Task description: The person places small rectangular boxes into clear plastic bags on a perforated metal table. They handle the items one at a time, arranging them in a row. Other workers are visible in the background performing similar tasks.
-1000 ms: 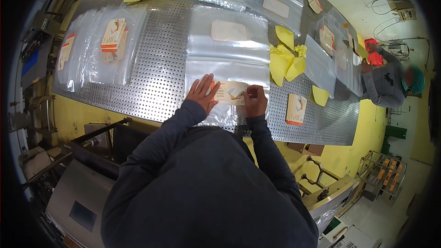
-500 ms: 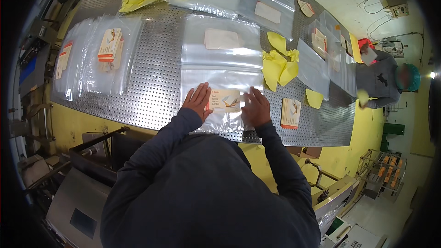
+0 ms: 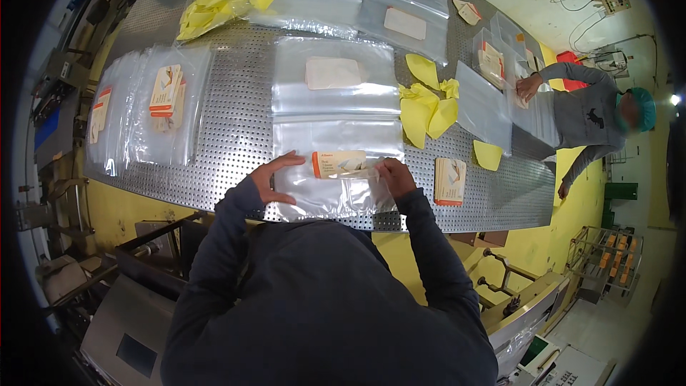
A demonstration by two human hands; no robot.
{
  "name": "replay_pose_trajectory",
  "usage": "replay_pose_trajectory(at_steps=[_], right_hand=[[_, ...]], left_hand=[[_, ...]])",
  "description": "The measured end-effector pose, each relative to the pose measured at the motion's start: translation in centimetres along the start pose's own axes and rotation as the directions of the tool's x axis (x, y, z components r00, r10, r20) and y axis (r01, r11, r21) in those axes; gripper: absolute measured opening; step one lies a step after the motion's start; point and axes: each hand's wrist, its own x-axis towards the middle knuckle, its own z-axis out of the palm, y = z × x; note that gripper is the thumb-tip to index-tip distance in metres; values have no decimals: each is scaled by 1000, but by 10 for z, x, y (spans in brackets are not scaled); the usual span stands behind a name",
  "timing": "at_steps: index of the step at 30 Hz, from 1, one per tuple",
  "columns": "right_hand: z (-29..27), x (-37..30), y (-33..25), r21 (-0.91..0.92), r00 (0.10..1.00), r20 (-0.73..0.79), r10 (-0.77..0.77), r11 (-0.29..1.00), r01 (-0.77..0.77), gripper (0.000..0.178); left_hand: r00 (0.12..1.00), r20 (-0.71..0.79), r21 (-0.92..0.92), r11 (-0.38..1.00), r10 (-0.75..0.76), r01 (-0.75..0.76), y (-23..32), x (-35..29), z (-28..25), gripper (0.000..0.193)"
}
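Observation:
A clear plastic bag (image 3: 307, 196) lies on the perforated metal table right in front of me. A cream label card with an orange end (image 3: 339, 164) lies across it, and a fold of the film covers part of the card. My right hand (image 3: 396, 176) is closed, its fingertips pinching the bag's film beside the card's right end. Over the bag's left edge, my left hand (image 3: 273, 177) is open, thumb and fingers spread apart, next to the card's orange end. Further up lies another clear bag (image 3: 336, 111) bearing a pale blank card (image 3: 333, 73).
An upright stack of label cards (image 3: 450, 181) stands on the table (image 3: 236, 129) to my right. Yellow paper scraps (image 3: 427, 116) lie nearer the middle. Clear bags with cards (image 3: 166, 93) spread out at left. A co-worker in a green cap (image 3: 593, 100) reaches over the table's right end.
My left hand has slid left off the card and spread its fingers. My right hand has gone from pressing flat to pinching the film. The co-worker's hand now rests on the right-hand bags.

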Motion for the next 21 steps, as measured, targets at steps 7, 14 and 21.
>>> replay_pose_trajectory(at_steps=[7,14,21], right_hand=[[-10,3,11,282,977,-199,-72,951,128,23],[-68,-83,90,27,307,-926,218,852,-524,33],[-80,-116,103,84,262,-905,334,746,-660,33]], left_hand=[[964,-264,115,993,35,-4,-11,29,-5,7],[844,-491,-184,973,-215,141,-33,127,-74,9],[494,-861,-53,988,-117,143,-91,186,-124,35]])
